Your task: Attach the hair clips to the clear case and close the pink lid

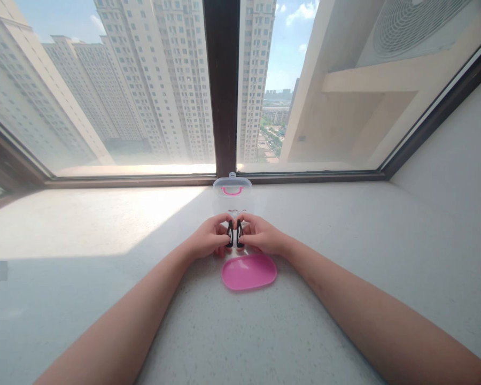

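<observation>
My left hand [209, 236] is closed, its thumb and fingers pinching a black hair clip [230, 234] that stands upright. In mirror fashion my right hand [262, 235] pinches a second black hair clip [239, 234]. The two clips are side by side with a narrow gap between them. Just in front of my hands, on the near side, lies a shallow pink oval tray [249, 274]. Directly behind my hands stands a clear plastic box [232, 202] with a pink handle; my fingers hide its lower part.
A pale speckled sill [288, 326] spreads under everything, with a sunlit patch on the left. Behind the box rises a window with a dark vertical frame post [226, 107]. A white wall [452, 139] closes the right side.
</observation>
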{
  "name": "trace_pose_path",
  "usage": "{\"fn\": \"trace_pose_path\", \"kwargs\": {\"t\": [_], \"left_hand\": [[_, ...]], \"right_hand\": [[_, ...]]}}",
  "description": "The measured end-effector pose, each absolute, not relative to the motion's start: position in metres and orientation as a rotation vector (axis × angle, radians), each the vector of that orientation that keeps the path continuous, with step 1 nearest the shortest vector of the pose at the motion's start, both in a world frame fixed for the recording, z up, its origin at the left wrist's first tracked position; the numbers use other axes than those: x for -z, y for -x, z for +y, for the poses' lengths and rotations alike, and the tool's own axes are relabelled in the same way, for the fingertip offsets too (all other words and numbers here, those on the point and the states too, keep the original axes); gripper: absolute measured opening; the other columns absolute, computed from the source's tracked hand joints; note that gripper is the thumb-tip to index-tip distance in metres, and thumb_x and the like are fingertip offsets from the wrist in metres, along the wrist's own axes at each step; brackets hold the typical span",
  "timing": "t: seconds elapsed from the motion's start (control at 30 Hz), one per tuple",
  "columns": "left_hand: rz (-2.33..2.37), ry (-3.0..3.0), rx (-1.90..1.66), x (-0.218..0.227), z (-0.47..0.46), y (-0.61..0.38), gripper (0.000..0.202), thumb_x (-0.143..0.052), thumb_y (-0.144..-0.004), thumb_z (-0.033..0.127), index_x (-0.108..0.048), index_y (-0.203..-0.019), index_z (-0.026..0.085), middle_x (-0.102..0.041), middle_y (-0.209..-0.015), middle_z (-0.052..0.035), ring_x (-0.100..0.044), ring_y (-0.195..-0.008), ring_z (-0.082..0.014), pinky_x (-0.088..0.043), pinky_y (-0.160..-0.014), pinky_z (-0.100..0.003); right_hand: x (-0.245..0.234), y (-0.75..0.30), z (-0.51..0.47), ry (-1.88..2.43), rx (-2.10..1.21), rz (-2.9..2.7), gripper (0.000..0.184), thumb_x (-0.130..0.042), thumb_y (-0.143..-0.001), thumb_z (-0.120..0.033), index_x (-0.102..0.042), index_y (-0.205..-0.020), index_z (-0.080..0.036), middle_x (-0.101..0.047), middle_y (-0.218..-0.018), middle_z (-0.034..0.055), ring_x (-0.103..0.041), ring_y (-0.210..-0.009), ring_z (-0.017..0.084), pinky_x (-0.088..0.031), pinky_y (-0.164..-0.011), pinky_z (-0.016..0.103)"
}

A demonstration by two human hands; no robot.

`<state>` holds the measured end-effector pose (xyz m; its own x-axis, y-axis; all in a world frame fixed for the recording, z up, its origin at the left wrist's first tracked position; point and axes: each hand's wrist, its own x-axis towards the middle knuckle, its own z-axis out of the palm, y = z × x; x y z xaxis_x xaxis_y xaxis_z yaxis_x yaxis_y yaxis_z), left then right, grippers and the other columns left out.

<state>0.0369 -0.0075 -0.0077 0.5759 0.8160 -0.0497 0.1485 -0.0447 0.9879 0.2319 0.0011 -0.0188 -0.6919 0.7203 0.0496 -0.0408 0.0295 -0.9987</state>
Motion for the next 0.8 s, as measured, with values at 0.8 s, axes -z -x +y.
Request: {"fn": "trace_pose_path", "kwargs": {"t": [0.8], "left_hand": [[0.831,-1.544,-0.680,0.0033,-0.0096,-0.0417,0.028,-0.059,-0.072,0.022,-0.041,-0.092,0.019,-0.063,-0.060,0.0017,-0.058,-0.040,-0.0121,-0.039,-0.036,-0.016]], "right_hand": [[0.0184,-0.2362,0.0032,0.747,-1.737,-1.758,0.032,-0.065,-0.078,-0.028,-0.042,-0.099,-0.019,-0.068,-0.074,0.0012,-0.054,-0.040,0.009,-0.043,-0.037,0.019]]}}
